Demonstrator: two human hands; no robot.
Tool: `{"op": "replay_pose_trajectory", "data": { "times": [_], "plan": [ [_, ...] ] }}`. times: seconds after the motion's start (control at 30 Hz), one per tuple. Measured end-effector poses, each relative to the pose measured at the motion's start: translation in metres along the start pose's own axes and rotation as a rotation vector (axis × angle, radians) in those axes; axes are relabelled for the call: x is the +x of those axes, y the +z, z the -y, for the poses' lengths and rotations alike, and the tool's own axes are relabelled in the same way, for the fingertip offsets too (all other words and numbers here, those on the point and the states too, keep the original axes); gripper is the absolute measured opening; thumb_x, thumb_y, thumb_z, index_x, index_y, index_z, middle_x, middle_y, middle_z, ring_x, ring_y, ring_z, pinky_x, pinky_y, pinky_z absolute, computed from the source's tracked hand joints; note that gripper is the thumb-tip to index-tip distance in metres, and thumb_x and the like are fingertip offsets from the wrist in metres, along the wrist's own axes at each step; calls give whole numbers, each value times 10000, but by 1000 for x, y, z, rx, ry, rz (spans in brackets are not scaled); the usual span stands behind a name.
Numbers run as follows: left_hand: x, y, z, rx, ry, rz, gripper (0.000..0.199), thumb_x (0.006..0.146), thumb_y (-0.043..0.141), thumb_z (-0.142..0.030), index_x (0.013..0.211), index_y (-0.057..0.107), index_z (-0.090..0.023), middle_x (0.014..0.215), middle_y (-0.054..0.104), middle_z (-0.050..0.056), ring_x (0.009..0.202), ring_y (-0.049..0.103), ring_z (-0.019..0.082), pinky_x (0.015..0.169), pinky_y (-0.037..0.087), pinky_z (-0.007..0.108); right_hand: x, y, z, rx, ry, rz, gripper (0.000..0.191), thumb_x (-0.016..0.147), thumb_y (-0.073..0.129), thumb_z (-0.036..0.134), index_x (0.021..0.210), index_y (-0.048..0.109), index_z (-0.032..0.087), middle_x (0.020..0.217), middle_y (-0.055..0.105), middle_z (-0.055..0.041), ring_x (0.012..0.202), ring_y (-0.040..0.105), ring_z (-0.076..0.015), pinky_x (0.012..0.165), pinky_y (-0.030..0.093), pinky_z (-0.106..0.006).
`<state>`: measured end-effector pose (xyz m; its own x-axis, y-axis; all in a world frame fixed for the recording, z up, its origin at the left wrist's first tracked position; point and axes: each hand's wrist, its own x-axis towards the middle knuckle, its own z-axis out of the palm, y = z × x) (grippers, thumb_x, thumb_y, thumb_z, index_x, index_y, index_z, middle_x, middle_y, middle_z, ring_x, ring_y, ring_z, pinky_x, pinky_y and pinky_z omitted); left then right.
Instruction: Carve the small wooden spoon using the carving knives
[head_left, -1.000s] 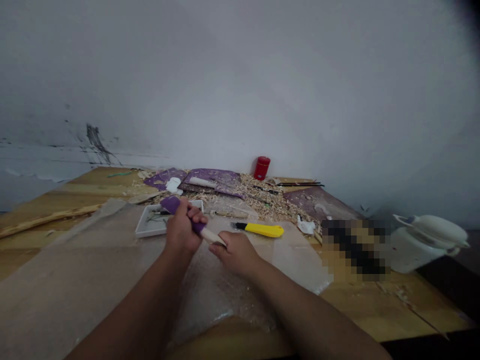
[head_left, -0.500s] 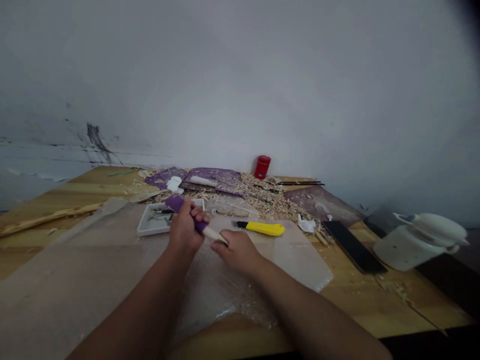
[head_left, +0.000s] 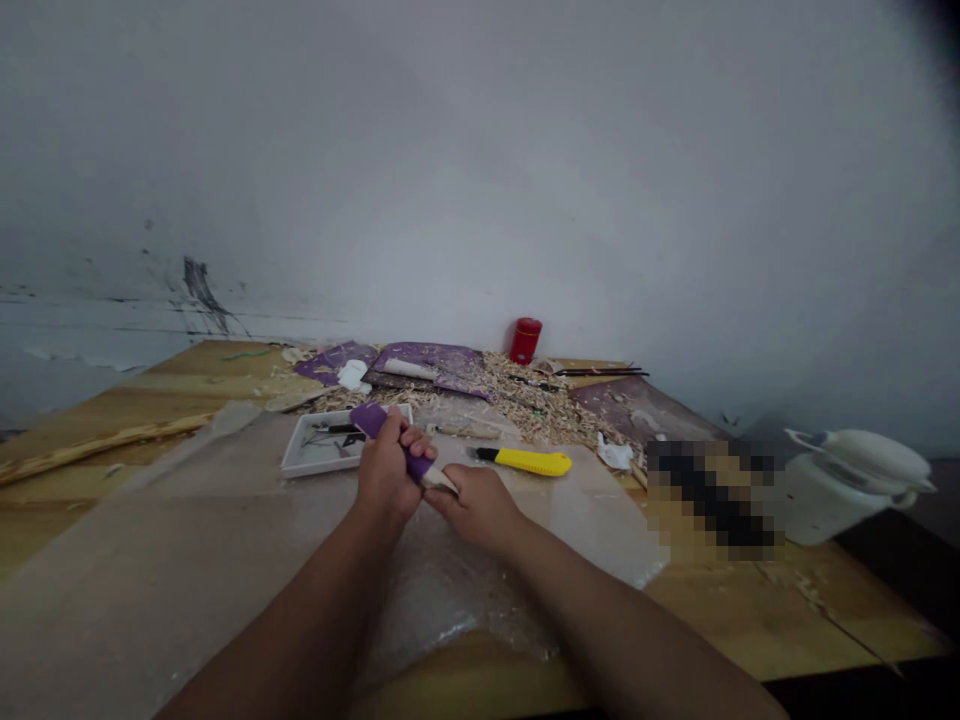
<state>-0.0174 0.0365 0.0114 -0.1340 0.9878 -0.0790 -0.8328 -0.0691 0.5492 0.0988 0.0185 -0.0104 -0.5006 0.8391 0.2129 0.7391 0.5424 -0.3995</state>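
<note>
My left hand (head_left: pixel 391 465) is closed around a strip of purple sandpaper-like sheet (head_left: pixel 367 418), which is wrapped about a pale wooden stick (head_left: pixel 441 481). The stick's near end is pinched in my right hand (head_left: pixel 480 502), close beside the left. Just behind my left hand sits a shallow white tray (head_left: pixel 322 465) with small dark tools in it. A yellow utility knife (head_left: pixel 534 462) lies on the plastic sheet (head_left: pixel 225 530), beyond my right hand. The middle of the stick is hidden by the sheet and fingers.
Wood shavings (head_left: pixel 525 405) and purple sheets (head_left: pixel 442 358) lie at the back, near a red canister (head_left: pixel 526 341). A long stick (head_left: pixel 112 445) is at left. A white lidded pot (head_left: pixel 825 495) stands at right, beside a pixelated area.
My left hand has moved slightly right and down, nearer my right hand, and less bare stick shows between them. The whole view has shifted slightly.
</note>
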Motion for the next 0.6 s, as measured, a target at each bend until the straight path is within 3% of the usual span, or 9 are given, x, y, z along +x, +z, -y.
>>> {"op": "replay_pose_trajectory", "data": {
  "times": [0.17, 0.33, 0.47, 0.6],
  "plan": [
    [6, -1, -8, 2, -8, -1, 209, 711, 560, -294, 626, 418, -166, 430, 309, -90, 343, 347, 43, 389, 344, 185, -1, -2, 1, 2, -2, 10, 300, 818, 403, 417, 772, 553, 161, 683, 584, -12, 595, 484, -106, 509, 244, -206],
    [17, -5, -22, -41, 47, -106, 206, 745, 514, -272, 614, 392, -169, 414, 299, -94, 317, 318, 34, 366, 322, 172, -2, -4, 3, -21, -16, 43, 286, 804, 436, 415, 754, 560, 162, 687, 589, -15, 606, 485, -109, 510, 233, -214],
    [10, -2, -6, -34, -42, -100, 212, 737, 527, -279, 619, 392, -167, 418, 286, -97, 321, 314, 32, 364, 319, 171, -1, 0, -2, -30, -2, 19, 269, 808, 432, 397, 760, 553, 162, 702, 599, -23, 625, 500, -116, 520, 237, -216],
    [1, 1, 12, -7, -44, -59, 223, 716, 557, -283, 619, 393, -168, 432, 291, -96, 331, 323, 34, 378, 338, 179, 0, 5, -6, -27, 5, -12, 269, 813, 419, 393, 765, 543, 159, 713, 605, -29, 632, 511, -122, 525, 248, -215]
  ]
}}
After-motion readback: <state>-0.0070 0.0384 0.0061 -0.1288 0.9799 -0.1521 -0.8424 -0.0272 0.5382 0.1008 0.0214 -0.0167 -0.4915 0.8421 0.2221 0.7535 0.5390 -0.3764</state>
